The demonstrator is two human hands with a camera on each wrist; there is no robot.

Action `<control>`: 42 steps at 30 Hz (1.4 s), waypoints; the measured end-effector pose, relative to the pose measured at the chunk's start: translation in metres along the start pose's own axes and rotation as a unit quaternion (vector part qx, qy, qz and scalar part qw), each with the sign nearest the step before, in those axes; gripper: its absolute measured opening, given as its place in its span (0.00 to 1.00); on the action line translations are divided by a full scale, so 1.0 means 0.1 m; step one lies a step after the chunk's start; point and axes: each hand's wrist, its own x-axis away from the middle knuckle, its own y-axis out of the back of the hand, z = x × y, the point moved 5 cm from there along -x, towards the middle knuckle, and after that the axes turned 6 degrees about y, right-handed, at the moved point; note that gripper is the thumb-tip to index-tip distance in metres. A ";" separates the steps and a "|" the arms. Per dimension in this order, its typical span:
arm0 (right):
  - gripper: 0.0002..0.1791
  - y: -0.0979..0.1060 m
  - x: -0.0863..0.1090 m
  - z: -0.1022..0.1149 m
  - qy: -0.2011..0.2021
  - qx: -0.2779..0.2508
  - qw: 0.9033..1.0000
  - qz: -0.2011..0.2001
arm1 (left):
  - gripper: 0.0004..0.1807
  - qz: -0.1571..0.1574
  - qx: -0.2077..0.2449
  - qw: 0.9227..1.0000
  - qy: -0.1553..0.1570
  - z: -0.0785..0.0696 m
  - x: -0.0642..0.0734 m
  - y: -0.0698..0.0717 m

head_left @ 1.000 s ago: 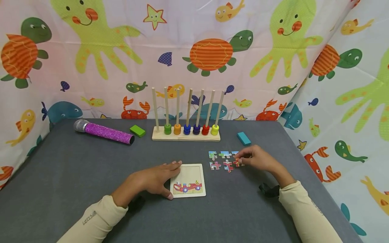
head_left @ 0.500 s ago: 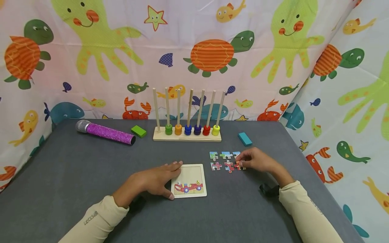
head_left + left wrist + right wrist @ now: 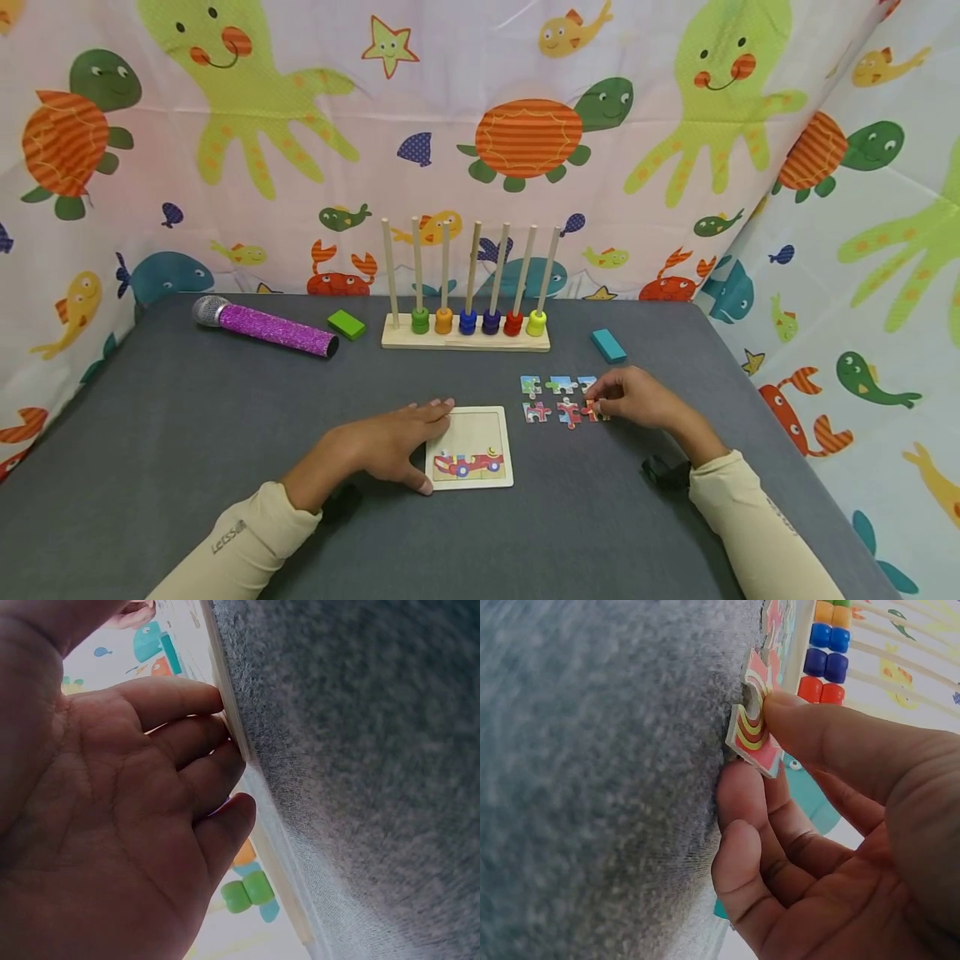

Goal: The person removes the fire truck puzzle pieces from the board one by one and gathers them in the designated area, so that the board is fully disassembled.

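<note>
Held piece lies right of the tray, level with its far edge

We take the puzzle tray (image 3: 480, 429) as our landmark. The relation that counts, in our judgement, is the open stretch of bench (image 3: 450, 550) between it and the red puzzle piece (image 3: 751, 739), which sits to the tray's right, about level with its far edge. Our right hand (image 3: 641, 400) is the nearer one and pinches that piece between thumb and fingertips, the remaining fingers curled in beneath. The piece is close to the bench; we cannot tell whether its lower edge touches, nor which way its long axis runs.

Our left hand (image 3: 393, 442) lies spread over the tray's left side, fingers extended to the far left corner and thumb at the near left one, grasping no piece. Inside the tray, the red vehicle picture (image 3: 468, 464) stretches left to right along the near side, with bare wood beyond it.

Five other loose pieces (image 3: 567, 410) lie right of the tray in two rows, the far row beyond its far edge.

The bench surface is grey and looks like cloth. Beyond the tray stand the peg rack (image 3: 465, 343) and a sea-animal curtain (image 3: 450, 75); the teal block (image 3: 609, 347) lies beyond and right, the green block (image 3: 347, 325) and purple microphone (image 3: 270, 329) beyond and left
</note>
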 end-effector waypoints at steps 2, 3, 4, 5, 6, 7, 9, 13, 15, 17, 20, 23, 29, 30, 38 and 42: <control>0.09 0.01 0.00 0.01 -0.002 0.009 1.000 -0.010 | 0.50 0.000 0.001 1.000 -0.001 0.00 0.00 0.00; 0.10 0.01 -0.01 0.02 -0.003 0.015 1.000 -0.017 | 0.50 0.000 0.002 1.000 -0.002 0.00 0.00 0.00; 0.10 0.01 -0.02 0.04 -0.004 0.023 0.999 -0.025 | 0.50 -0.001 0.005 1.000 -0.003 0.00 0.00 0.00; 0.10 0.02 -0.03 0.07 -0.005 0.031 0.999 -0.033 | 0.50 -0.001 0.007 1.000 -0.004 0.00 0.00 0.00; 0.10 0.02 -0.05 0.10 -0.004 0.037 0.998 -0.041 | 0.50 -0.001 0.008 1.000 -0.003 0.00 0.01 0.00; 0.10 0.02 -0.07 0.15 -0.002 0.043 0.998 -0.047 | 0.50 -0.001 0.009 1.000 -0.002 0.00 0.01 0.01; 0.11 0.01 -0.11 0.25 0.007 0.047 0.998 -0.051 | 0.50 -0.002 0.010 1.000 -0.002 0.01 0.01 0.01; 0.11 -0.07 -0.19 0.46 0.030 0.041 0.998 -0.037 | 0.51 -0.005 0.006 1.000 0.002 0.01 0.00 0.01; 0.11 -0.14 -0.23 0.56 0.040 0.034 0.998 -0.029 | 0.51 -0.006 0.004 1.000 0.002 0.02 -0.01 0.01; 0.10 -0.21 -0.26 0.65 0.056 0.033 0.998 -0.020 | 0.51 -0.005 0.002 1.000 0.005 0.03 -0.02 0.01; 0.10 -0.32 -0.31 0.78 0.075 0.020 0.997 0.000 | 0.51 -0.004 0.000 1.000 0.009 0.03 -0.04 0.01; 0.10 -0.41 -0.34 0.90 0.088 0.006 0.996 0.022 | 0.52 -0.003 -0.004 1.000 0.012 0.03 -0.05 0.01; 0.11 -0.56 -0.36 1.10 0.107 -0.023 0.992 0.058 | 0.52 -0.002 -0.008 1.000 0.019 0.03 -0.06 0.02; 0.11 -0.58 -0.37 1.13 0.111 -0.029 0.991 0.064 | 0.52 -0.003 -0.007 1.000 0.021 0.02 -0.05 0.02; 0.11 -0.73 -0.42 1.25 0.131 -0.055 0.986 0.084 | 0.51 -0.001 0.008 1.000 0.030 0.02 -0.05 0.02; 0.12 -0.85 -0.44 1.32 0.138 -0.062 0.982 0.109 | 0.51 0.000 0.013 0.999 0.031 0.03 -0.04 0.01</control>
